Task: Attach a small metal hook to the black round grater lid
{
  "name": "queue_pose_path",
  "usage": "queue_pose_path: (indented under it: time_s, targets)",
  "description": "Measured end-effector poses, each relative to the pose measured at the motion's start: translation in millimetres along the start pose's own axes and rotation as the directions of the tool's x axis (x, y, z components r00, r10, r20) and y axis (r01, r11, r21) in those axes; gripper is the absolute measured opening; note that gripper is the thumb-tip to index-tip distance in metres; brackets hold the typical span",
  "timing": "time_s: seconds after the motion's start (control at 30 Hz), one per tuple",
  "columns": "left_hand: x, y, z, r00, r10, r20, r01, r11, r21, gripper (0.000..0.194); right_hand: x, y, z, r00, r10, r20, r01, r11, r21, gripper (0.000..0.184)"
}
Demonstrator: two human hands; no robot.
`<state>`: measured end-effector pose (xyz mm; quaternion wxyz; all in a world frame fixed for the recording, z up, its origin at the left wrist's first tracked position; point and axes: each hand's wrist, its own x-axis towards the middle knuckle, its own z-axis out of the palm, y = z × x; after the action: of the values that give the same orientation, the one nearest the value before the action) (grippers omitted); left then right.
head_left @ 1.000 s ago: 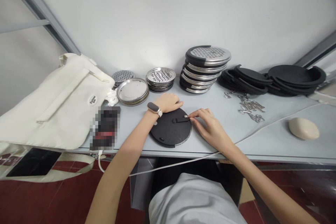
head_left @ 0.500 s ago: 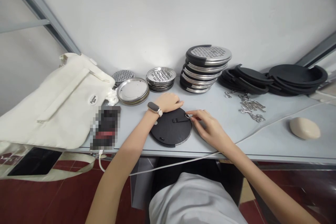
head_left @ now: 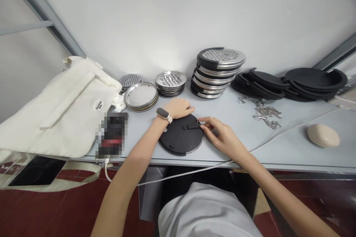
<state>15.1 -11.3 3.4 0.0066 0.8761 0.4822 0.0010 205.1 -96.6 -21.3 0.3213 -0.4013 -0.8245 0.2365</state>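
A black round disc (head_left: 180,139) lies flat on the table before me, with a short black strap (head_left: 191,127) across its upper face and a metal rim showing at lower right. My left hand (head_left: 179,109), wearing a watch, is curled over the disc's far edge; its fingertips are partly hidden. At the disc's right edge, my right hand (head_left: 218,131) pinches a small metal clip (head_left: 198,122) between thumb and forefinger, by the strap's end. Several loose metal clips (head_left: 267,111) are scattered to the right.
Behind the disc stand stacked metal grater discs (head_left: 170,80), plain metal plates (head_left: 140,95) and a tall stack of black-rimmed graters (head_left: 219,74). Black round covers (head_left: 314,81) are piled right. A white bag (head_left: 61,111), a phone (head_left: 112,133), a cable (head_left: 183,173) and a beige case (head_left: 323,135) surround the work.
My right thumb and forefinger have shifted slightly at the metal clip, the thumb moving a little left and up. My left hand and the disc stay put.
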Motion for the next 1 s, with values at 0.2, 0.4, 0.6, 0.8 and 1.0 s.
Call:
queue_pose_path:
  time_s: [0.2, 0.4, 0.6, 0.8, 1.0]
  targets:
    - [-0.3, 0.2, -0.3, 1.0, 0.008, 0.003, -0.008, 1.0, 0.001, 0.055, -0.5, 0.6, -0.3, 1.0, 0.02, 0.017, -0.02, 1.0, -0.002, 0.025]
    - [0.3, -0.2, 0.4, 1.0, 0.009, -0.001, -0.009, 1.0, 0.012, 0.054, -1.0, 1.6, 0.2, 1.0, 0.02, 0.008, -0.02, 1.0, -0.005, 0.025]
    - [0.2, -0.7, 0.6, 1.0, 0.009, -0.004, -0.009, 1.0, 0.003, 0.054, -1.0, 1.2, 0.3, 1.0, 0.015, -0.005, -0.015, 1.0, -0.009, 0.025]
    - [0.4, -1.2, 1.4, 1.0, 0.011, -0.011, -0.011, 1.0, 0.002, 0.055, -0.8, 0.9, 0.0, 1.0, 0.012, -0.016, -0.012, 0.999, -0.029, 0.026]
    - [0.9, -1.3, 1.4, 1.0, 0.014, -0.002, -0.014, 1.0, 0.008, 0.055, -0.9, 0.4, -0.4, 0.999, 0.034, -0.008, -0.035, 0.999, -0.038, 0.025]
